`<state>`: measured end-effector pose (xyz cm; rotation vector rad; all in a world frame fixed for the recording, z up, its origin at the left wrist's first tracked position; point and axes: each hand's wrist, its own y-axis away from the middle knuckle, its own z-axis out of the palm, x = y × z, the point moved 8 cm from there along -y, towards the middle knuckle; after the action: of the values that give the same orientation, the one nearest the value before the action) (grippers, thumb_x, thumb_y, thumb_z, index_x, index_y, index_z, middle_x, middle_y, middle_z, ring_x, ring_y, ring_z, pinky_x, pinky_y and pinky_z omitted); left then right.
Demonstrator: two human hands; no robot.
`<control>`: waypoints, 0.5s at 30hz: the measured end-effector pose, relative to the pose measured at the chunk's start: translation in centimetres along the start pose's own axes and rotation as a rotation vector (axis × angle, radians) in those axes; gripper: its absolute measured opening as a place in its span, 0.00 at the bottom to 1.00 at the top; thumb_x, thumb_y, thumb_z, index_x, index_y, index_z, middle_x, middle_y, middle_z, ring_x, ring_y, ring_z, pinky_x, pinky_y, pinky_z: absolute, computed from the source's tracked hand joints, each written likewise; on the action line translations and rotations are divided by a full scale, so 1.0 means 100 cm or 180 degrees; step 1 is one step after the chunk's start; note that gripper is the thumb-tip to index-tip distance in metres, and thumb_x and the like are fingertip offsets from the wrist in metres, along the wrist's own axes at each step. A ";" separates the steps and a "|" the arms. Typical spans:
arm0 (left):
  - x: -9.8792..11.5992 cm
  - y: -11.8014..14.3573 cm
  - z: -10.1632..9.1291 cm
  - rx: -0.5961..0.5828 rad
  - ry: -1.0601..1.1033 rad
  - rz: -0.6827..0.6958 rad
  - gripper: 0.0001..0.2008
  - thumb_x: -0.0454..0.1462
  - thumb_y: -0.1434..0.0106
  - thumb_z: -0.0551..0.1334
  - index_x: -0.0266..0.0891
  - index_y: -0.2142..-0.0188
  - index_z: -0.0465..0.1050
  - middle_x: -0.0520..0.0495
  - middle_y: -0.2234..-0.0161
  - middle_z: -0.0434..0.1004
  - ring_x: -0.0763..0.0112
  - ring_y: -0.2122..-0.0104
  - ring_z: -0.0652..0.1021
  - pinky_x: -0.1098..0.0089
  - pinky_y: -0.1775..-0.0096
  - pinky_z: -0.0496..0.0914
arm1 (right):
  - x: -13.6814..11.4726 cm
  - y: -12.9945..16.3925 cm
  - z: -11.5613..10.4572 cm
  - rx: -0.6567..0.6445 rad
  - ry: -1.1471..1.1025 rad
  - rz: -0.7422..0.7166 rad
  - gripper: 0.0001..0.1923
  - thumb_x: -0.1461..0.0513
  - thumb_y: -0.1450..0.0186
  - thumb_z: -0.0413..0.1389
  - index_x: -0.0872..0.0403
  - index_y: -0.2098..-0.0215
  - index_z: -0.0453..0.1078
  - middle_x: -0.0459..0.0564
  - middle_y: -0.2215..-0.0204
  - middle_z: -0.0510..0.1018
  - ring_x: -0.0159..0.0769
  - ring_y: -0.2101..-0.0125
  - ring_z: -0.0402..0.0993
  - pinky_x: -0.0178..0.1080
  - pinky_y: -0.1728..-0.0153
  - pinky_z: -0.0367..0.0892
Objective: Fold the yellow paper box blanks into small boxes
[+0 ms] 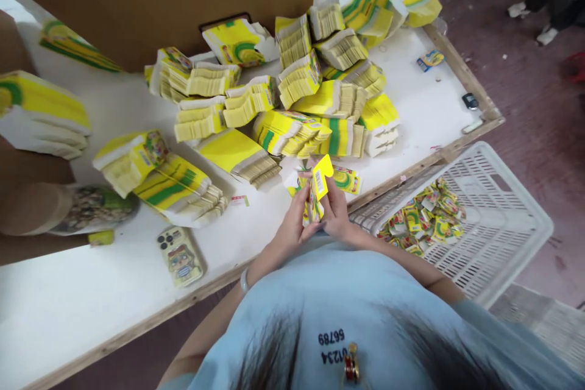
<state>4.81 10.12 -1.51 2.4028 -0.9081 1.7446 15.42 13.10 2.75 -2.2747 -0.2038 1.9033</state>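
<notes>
Close to my body, both hands meet around a small yellow carton (pixel 320 186) with a barcode, its yellow end flap standing up. My left hand (pixel 295 219) grips the carton from the left, thumb toward its lower end. On the other side, my right hand (pixel 337 210) has its fingers closed on the same carton. Part of the carton is hidden by the fingers. Just beyond lies a flat yellow-green carton (pixel 346 180) on the white table (pixel 228 237). Behind it spread many bundles of flattened yellow cartons (pixel 292 132).
A white plastic basket (pixel 507 213) holding many filled yellow packs (pixel 423 213) stands by the table's right edge. A phone (pixel 180 256) and a jar (pixel 95 207) lie left. A large cardboard box (pixel 159 6) stands behind. Small blue-yellow box (pixel 430 60) sits right.
</notes>
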 end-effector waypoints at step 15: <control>-0.011 0.032 -0.005 0.0309 0.0768 -0.1621 0.26 0.54 0.26 0.50 0.39 0.41 0.67 0.40 0.60 0.82 0.63 0.63 0.81 0.63 0.58 0.77 | 0.033 0.022 -0.004 0.0098 -0.0143 0.0339 0.19 0.50 0.28 0.54 0.51 0.44 0.68 0.54 0.61 0.82 0.40 0.65 0.81 0.43 0.60 0.78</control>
<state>2.64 8.14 -3.26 2.1463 -0.1635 1.8333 16.34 11.67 -0.82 -2.2670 -0.0596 1.9960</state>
